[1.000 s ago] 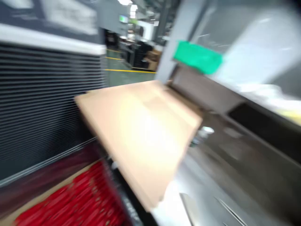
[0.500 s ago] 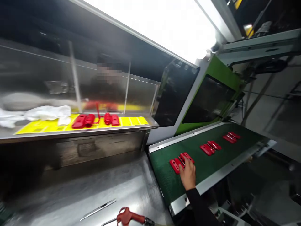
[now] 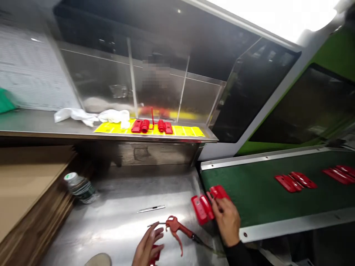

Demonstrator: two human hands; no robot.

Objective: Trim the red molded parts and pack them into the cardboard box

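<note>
My right hand (image 3: 227, 221) grips a red moulded plastic part (image 3: 206, 203) at the near left end of the green conveyor belt (image 3: 249, 199), lifting it over the belt's edge toward the steel bench. My left hand (image 3: 148, 246) hovers low over the steel bench (image 3: 116, 221), fingers curled around a small red piece (image 3: 155, 256) that is mostly hidden. A red air blow gun (image 3: 177, 228) lies on the bench between my hands. More red parts (image 3: 295, 181) ride the belt farther right, and another set (image 3: 340, 173) sits near the frame edge.
A steel shelf (image 3: 55, 127) carries yellow sheets (image 3: 111, 128), sample red parts (image 3: 152, 126) and a white cloth (image 3: 91, 116). Flat cardboard (image 3: 24, 184) is stacked at left beside a plastic bottle (image 3: 79, 186). Metal tweezers (image 3: 151, 209) lie mid-bench. A green machine (image 3: 332, 55) stands behind the belt.
The view swung from a cardboard sheet to the bench and belt. My right hand took hold of the red part and drew it off the belt's end. My left hand came into view.
</note>
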